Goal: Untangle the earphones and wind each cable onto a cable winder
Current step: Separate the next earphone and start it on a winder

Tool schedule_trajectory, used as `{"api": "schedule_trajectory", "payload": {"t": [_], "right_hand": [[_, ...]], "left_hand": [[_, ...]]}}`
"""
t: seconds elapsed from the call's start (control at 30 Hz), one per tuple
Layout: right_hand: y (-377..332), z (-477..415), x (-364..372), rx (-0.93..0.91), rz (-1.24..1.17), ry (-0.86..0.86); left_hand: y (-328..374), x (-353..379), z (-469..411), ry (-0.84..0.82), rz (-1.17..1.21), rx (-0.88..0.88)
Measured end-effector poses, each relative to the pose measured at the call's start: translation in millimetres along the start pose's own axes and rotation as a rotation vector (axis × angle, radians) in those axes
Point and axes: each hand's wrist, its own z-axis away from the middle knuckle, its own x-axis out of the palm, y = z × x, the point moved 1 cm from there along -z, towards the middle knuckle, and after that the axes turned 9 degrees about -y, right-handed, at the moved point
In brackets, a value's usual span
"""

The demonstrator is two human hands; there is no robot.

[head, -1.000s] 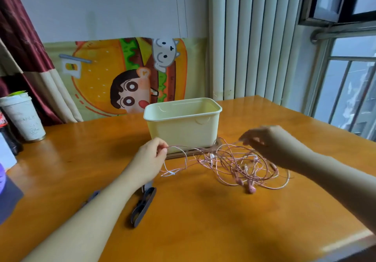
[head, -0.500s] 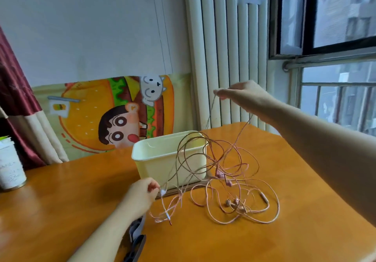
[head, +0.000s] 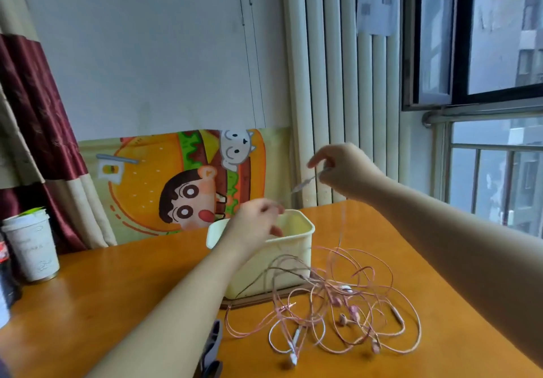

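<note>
right hand: [head: 345, 172] raised above the table [head: 117, 275], thumb and fingers pinching a cable strand [head: 302, 185]. It sits lower and closer to the left hand than 0.5 s ago.
left hand: [head: 254, 225] up at the rim of the bin [head: 296, 245], fingers curled. It was down by the bin base 0.5 s ago. The strand runs to its fingertips, but motion blur means I can't tell whether it actually grips.
cable strand: short stretch slanting between the two hands. A second thin run drops from the right hand to the pile.
earphones: [head: 338, 301] pink tangle, now mostly lying on the table just in front and right of the bin. 0.5 s ago much of it hung lifted in loops. Buds sit in the middle of the heap, and a white plug end is at the near edge.
bin: cream, open top, same spot on the table, behind the left hand.
dark grey item: [head: 212, 345] on the table by the left forearm, partly cut off, type unclear.
cup: [head: 32, 245] white paper cup at the far left of the table.
</note>
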Motion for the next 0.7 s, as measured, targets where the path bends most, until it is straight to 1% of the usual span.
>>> {"api": "schedule_trajectory", "payload": {"t": [0.07, 0.1, 0.17, 0.2, 0.23, 0.27, 0.3, 0.33, 0.4, 0.43, 0.47, 0.53, 0.6, 0.63, 0.7], "right_hand": [[29.7, 2.5, -5.5, 0.114, -0.068, 0.135], [45.9, 3.8, -8.6, 0.191, -0.123, 0.194], [77.5, 10.2, -7.8, 0.412, -0.297, 0.256], [90.3, 16.0, -4.0, 0.551, -0.431, 0.26], [100.3, 22.5, 1.9, 0.687, -0.615, 0.224], [105.7, 29.7, 8.0, 0.784, -0.834, 0.16], [108.9, 35.6, 13.8, 0.84, -1.048, 0.104], [108.7, 40.6, 18.1, 0.854, -1.221, 0.054], [109.5, 43.9, 24.4, 0.819, -1.401, -0.033], [110.8, 41.3, 25.6, 0.795, -1.443, -0.023], [108.9, 38.3, 26.2, 0.766, -1.44, 0.015], [109.6, 30.4, 24.7, 0.674, -1.239, 0.173], [108.8, 26.2, 19.0, 0.509, -0.903, 0.341], [106.7, 26.4, 15.1, 0.421, -0.731, 0.386], [101.2, 29.2, 6.5, 0.276, -0.394, 0.392]], "left_hand": [[-19.1, -17.7, -3.9, 0.216, 0.038, -0.08], [-28.1, -25.8, -4.9, 0.286, 0.09, -0.111], [-44.8, -35.4, -4.0, 0.366, 0.259, -0.172], [-51.7, -39.2, -2.7, 0.407, 0.366, -0.204], [-57.6, -42.5, -0.8, 0.446, 0.488, -0.238], [-63.2, -45.6, 0.1, 0.478, 0.612, -0.273], [-68.0, -48.3, 0.8, 0.489, 0.72, -0.307], [-72.7, -50.3, 0.3, 0.472, 0.79, -0.338], [-77.1, -50.4, 1.4, 0.382, 0.837, -0.394], [-77.3, -49.7, 3.1, 0.334, 0.823, -0.419], [-76.7, -49.8, 5.4, 0.305, 0.794, -0.441], [-77.7, -53.4, 9.3, 0.308, 0.758, -0.449], [-82.4, -58.7, 11.9, 0.32, 0.776, -0.452], [-85.7, -60.5, 12.7, 0.332, 0.795, -0.453], [-92.6, -62.3, 14.1, 0.379, 0.849, -0.446]]}}
